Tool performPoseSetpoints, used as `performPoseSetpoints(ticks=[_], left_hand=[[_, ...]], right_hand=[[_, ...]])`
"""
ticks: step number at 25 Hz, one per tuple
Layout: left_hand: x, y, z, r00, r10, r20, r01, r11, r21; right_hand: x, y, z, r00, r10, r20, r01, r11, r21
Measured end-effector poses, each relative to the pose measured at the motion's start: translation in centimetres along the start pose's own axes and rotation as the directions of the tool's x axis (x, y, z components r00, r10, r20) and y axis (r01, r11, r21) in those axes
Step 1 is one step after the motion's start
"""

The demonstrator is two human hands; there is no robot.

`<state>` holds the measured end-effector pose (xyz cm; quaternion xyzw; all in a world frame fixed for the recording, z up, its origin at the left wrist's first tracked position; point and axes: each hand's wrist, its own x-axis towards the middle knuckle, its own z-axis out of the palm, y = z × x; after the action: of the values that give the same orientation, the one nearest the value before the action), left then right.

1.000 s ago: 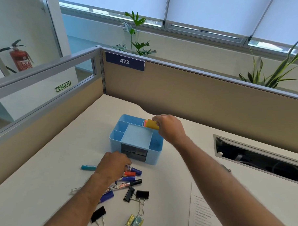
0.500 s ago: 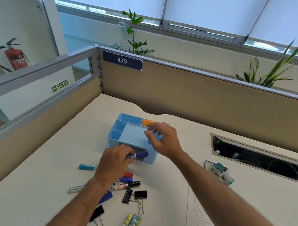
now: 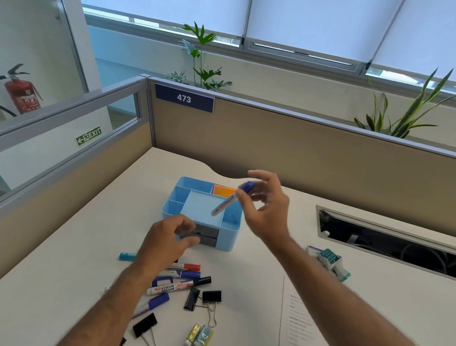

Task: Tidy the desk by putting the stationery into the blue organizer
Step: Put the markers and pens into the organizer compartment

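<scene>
The blue organizer stands mid-desk, with orange sticky notes in its back right compartment. My right hand holds a blue-capped marker tilted over the organizer's right side, cap end up. My left hand hovers in front of the organizer's grey drawer, fingers apart and holding nothing. Several markers lie in a pile near my left wrist, with a teal marker to their left. Black binder clips and small staple boxes lie nearer to me.
A tape dispenser sits to the right of my right forearm. A printed sheet lies at the near right. A cable slot is cut into the desk at the right. Partition walls close the back and left.
The blue-capped marker has passed from my left hand to my right, which lifted it over the organizer. My left hand dropped back in front of the drawer, empty. The sticky notes stay in the organizer.
</scene>
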<state>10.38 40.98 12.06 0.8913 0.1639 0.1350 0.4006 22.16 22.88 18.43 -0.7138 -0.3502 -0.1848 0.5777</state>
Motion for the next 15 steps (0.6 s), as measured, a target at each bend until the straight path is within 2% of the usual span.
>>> performPoseSetpoints(ticks=[3,7,10,15], left_hand=[[-0.8,-2.0,-0.6,0.979,-0.092,0.180,0.043,0.966,0.256],[-1.1,-2.6,0.5,0.947,-0.091,0.307,-0.078,0.863,0.499],[-1.0,-2.9,1.3,0.934,-0.097,0.344,-0.114,0.831,0.544],[-1.1,-3.1,1.8,0.923,-0.118,0.367,-0.103,0.841,0.532]], right_hand=[[0.9,0.8,-1.2,0.999,0.016,-0.047,-0.021,0.994,-0.112],[-0.1,4.0,-0.8,0.994,0.057,0.096,-0.019,0.934,-0.357],[-1.5,6.2,0.1,0.976,0.101,0.193,-0.004,0.894,-0.448],[-3.2,7.5,0.7,0.969,0.129,0.212,0.001,0.853,-0.522]])
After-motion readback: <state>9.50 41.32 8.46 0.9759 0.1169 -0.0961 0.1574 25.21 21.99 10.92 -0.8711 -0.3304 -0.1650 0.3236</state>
